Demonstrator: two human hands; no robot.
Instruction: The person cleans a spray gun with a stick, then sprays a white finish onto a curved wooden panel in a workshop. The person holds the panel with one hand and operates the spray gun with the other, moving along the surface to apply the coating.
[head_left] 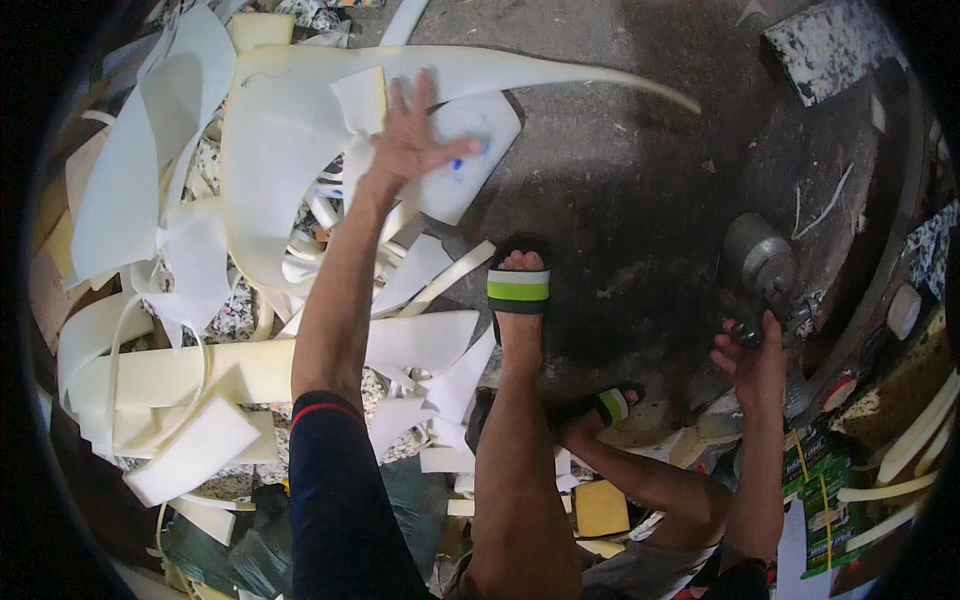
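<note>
My left hand [408, 145] is open, fingers spread, over the corner of a white foam sheet [475, 130] with blue stains. A small cream foam piece [358, 98] lies beside its fingers. Behind it stretches a large, pale foam offcut [290, 120] with a long tapering tail to the right. At the right, my right hand [752, 362] is closed round the grip of what looks like a spray gun with a silver metal cup [752, 245]. Its trigger area is dark and partly hidden by my fingers.
Foam scraps and strips [200, 450] pile up on the left. My sandalled foot [518, 285] stands mid-floor [620, 190]. A speckled foam block [830, 48] lies far right. A curved dark rim or hose [905, 240] runs down the right side, with green packets [828, 500] below.
</note>
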